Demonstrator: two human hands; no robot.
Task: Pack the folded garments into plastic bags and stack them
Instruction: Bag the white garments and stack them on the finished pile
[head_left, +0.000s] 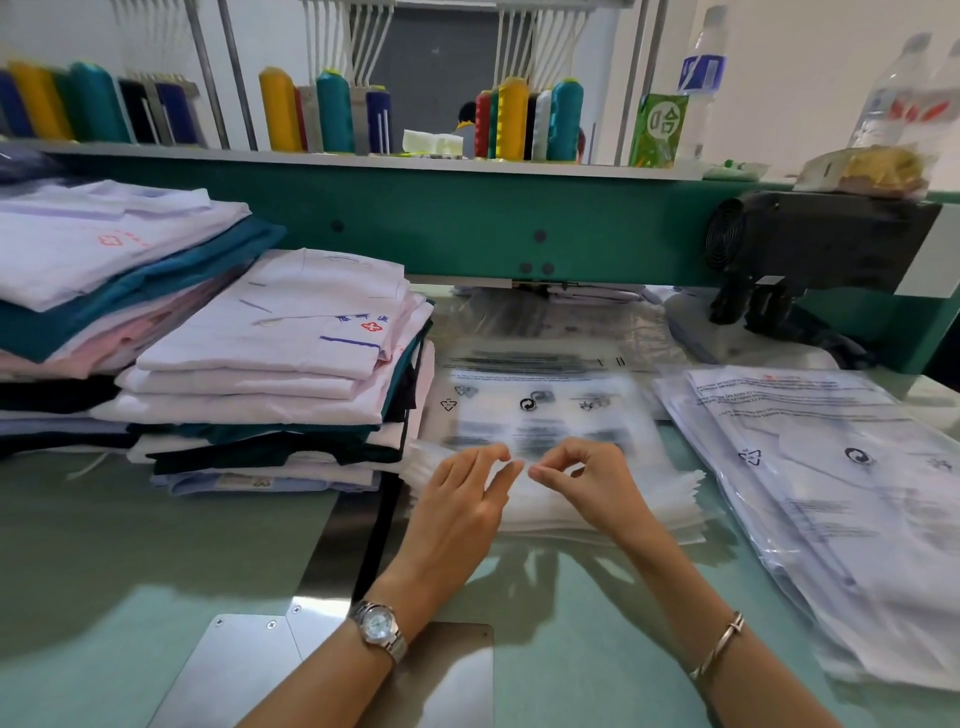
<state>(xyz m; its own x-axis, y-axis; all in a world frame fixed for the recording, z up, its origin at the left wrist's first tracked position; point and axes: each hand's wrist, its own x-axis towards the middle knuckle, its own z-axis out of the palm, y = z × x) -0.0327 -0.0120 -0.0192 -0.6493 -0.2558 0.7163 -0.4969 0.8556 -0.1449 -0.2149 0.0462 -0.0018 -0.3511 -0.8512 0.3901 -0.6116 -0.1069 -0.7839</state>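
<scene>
On the left of the tabletop (156, 545), folded garments (270, 358) sit in tall stacks (mostly white, some teal and pink). Just right of them lies a pile of plastic bags (660, 514), where the left hand (462, 499) and right hand (587, 483), fingertips nearly meeting, each pinch the top bag (540, 410) at its near edge. Bagged garments (831, 493) lie stacked at the far right.

Print on plastic bags (545, 410) blurred; packed stack (841, 493) cut by right edge.
</scene>
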